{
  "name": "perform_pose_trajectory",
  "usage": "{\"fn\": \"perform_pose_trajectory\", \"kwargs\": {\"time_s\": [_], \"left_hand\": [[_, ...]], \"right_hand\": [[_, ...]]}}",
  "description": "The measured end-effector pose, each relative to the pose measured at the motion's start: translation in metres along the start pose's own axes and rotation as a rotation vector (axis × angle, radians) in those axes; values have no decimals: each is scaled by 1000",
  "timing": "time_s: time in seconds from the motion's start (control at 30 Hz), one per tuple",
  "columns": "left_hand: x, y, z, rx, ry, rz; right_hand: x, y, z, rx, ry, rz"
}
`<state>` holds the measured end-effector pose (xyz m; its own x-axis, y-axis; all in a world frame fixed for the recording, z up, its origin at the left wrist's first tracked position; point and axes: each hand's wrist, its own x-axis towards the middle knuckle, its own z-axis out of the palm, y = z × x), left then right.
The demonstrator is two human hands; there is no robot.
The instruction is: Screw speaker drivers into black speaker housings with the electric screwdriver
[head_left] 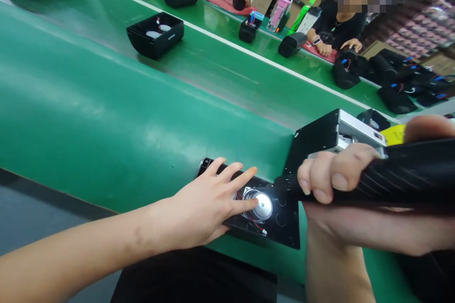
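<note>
— At the near edge of the green conveyor belt point(106, 118), what is the left hand point(206, 208) doing?

— It lies flat on a black speaker panel point(280, 227), fingers spread apart, fingertips resting by the round silver driver point(262, 206). Judging by the pose, it pins the panel down so it can't slide on the smooth, glossy belt.

— And the right hand point(337, 180)?

— Its fingers are curled tight round a black ribbed power tool point(401, 170), held nearly level, with the nose down at the panel just beside the driver. The ribbing likely gives grip. Something at the tip throws a bright glare on the driver's dome.

— What else sits close?

— A flat black plate with a silver metal block point(341, 135) stands tilted just behind the panel. Thin red and black wires point(254, 218) trail from the driver.

— Further off?

— An open black plastic housing point(155, 34) lies mid-belt, boxy, with pale discs inside. Beyond a white stripe point(227, 43), along the far edge, two other people handle rounded black casings point(394, 85); one's hand point(323, 47) rests on a red mat.
</note>
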<state>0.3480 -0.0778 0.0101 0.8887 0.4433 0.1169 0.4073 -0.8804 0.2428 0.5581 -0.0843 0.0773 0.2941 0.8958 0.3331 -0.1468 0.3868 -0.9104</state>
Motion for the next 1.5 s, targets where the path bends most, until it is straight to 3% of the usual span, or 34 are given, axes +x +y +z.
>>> {"fn": "perform_pose_trajectory", "kwargs": {"time_s": [0.23,0.8,1.0,1.17,1.5], "left_hand": [[-2,0,0,-27,15,-1],[0,2,-3,-9,-2,-13],[1,1,-6,-8,-10,-15],[1,1,-5,-10,-32,-23],[1,1,-5,7,-46,-4]], "right_hand": [[1,25,3,85,-180,-45],[8,35,8,121,-212,-119],[9,38,8,168,-186,-72],[4,37,9,238,-234,1],[1,47,6,306,-353,13]]}}
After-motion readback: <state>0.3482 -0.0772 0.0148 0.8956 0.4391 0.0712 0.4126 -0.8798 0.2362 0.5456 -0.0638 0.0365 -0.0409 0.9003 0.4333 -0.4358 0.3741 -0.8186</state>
